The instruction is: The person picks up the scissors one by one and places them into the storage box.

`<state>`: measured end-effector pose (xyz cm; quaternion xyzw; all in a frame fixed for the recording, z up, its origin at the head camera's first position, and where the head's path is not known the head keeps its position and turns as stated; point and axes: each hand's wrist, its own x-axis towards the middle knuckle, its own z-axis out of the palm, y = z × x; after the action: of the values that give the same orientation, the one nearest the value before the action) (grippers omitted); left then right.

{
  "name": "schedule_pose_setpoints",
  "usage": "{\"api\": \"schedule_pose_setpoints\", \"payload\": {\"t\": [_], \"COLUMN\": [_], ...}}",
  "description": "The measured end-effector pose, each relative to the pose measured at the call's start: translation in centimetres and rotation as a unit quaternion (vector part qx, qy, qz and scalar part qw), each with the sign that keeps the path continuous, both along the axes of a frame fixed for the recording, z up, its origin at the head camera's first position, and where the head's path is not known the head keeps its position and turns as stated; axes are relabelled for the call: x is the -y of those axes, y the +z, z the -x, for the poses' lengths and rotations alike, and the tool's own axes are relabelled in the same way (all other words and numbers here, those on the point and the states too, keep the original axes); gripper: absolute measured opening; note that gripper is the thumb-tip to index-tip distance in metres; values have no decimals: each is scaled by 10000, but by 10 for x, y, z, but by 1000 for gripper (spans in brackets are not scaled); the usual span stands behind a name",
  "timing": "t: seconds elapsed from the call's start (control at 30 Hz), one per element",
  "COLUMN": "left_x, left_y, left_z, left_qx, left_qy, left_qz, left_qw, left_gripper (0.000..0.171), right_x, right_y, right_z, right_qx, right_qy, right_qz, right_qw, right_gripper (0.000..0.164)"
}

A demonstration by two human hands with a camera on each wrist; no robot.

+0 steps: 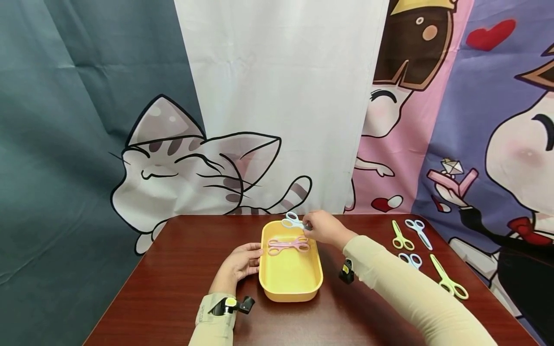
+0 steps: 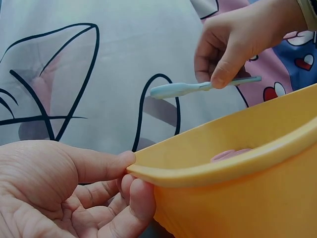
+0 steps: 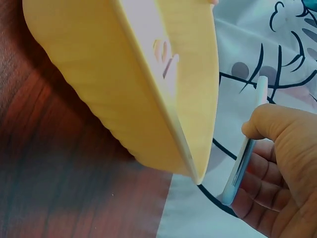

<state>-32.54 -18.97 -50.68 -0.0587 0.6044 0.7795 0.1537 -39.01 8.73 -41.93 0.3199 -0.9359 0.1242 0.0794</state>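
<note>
My left hand point(image 1: 240, 262) pinches the left rim of a yellow plastic bin point(image 1: 287, 283), thumb on the rim and fingers curled beneath it in the left wrist view. Above the bin's far end, my right hand point(image 1: 323, 226) holds light blue scissors point(image 1: 291, 220) between thumb and fingers. Those scissors lie nearly flat in the air, clear of the rim, their handle loops pointing left. Inside the bin rest pink scissors point(image 1: 289, 245), with loops showing at both ends, so they look like two pairs. The bin wall hides most of them in the left wrist view.
On the table's right side lie green scissors point(image 1: 401, 240), light blue scissors point(image 1: 421, 234), more light blue scissors point(image 1: 414, 261) partly hidden by my right sleeve, and larger green scissors point(image 1: 446, 277). The dark red wooden table point(image 1: 182, 278) ends at a printed curtain point(image 1: 277, 72).
</note>
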Motion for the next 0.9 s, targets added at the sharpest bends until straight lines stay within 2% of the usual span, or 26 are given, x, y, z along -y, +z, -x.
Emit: {"api": "schedule_pose_setpoints", "payload": {"t": [0.27,0.47,0.6,0.9], "left_x": [0,0,0,0], "left_y": [0,0,0,-2], "left_z": [-1,0,1,1], "left_qx": [6,14,2,14], "left_qy": [-19,-8,-18,-46], "left_qz": [-6,21,10,3], "left_qw": [10000,10000,10000,10000], "left_gripper": [40,39,39,41], "right_x": [5,6,6,8], "right_y": [-6,-6,-7,-18], "right_z": [-3,-6,-8,-12], "right_qx": [63,339,345,398], "right_qy": [-37,-46,2,555], "right_qz": [19,54,7,-206], "right_qw": [10000,9994,9994,9975], "right_gripper": [11,12,13,15]}}
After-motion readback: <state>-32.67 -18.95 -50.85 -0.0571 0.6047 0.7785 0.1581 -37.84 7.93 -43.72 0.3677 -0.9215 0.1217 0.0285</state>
